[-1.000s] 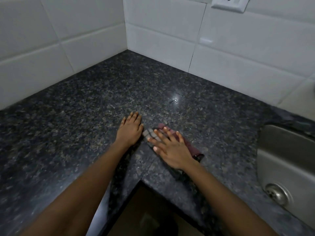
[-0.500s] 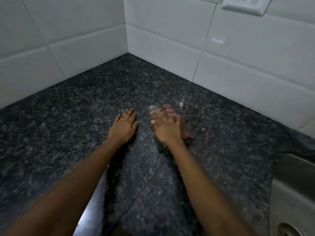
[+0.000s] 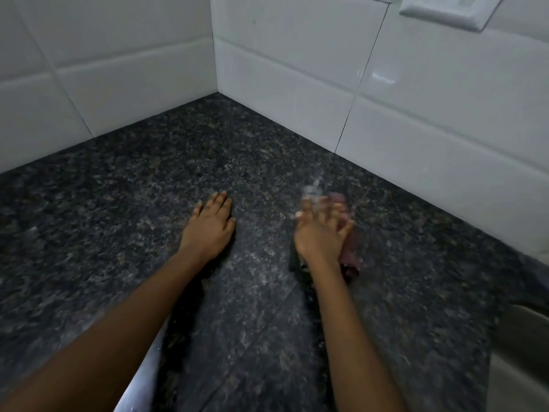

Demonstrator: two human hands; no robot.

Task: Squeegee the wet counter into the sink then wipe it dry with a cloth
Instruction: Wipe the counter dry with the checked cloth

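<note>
A dark speckled granite counter (image 3: 124, 221) fills the corner between two tiled walls. My right hand (image 3: 322, 233) lies flat with spread fingers on a dark red and grey cloth (image 3: 352, 257), pressing it onto the stone; hand and cloth are blurred. Most of the cloth is hidden under the hand. My left hand (image 3: 212, 226) rests flat on the counter, palm down, a short way left of the cloth. The steel sink (image 3: 523, 358) shows only as a rim at the right edge.
White tiled walls (image 3: 297, 93) meet in the corner behind the counter. A white socket plate (image 3: 445, 10) sits high on the right wall. A seam in the stone runs diagonally near the front, beside a bright metal strip at the bottom.
My right hand has pushed the cloth away from me and to the right, toward the back wall. The left hand stays planted in place. The view has tilted forward, so less sink shows.
</note>
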